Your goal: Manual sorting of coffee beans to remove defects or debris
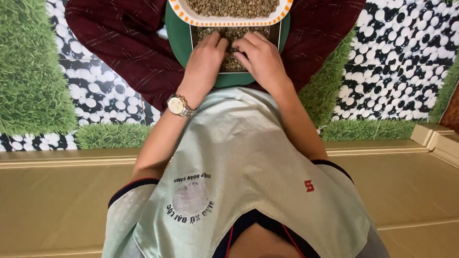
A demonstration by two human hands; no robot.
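Observation:
My left hand [205, 59], with a silver wristwatch [178, 105] on its wrist, rests fingers-down on a layer of small greenish beans [231, 63]. My right hand [261, 58] lies beside it, its fingers bent onto the same beans. The two hands nearly touch. The beans lie on a flat square sheet with a dark edge [276, 35], set on a round green tray [178, 37] in my lap. Just beyond the hands stands a white bowl with an orange-dotted rim [180, 10], full of similar beans [233, 0].
My crossed legs in dark red trousers [125, 40] hold the tray. The floor mat has a pattern of green grass [17, 67] and black-and-white pebbles [408, 46]. A tan ledge [50, 206] runs under my body, and my pale shirt [242, 165] fills the foreground.

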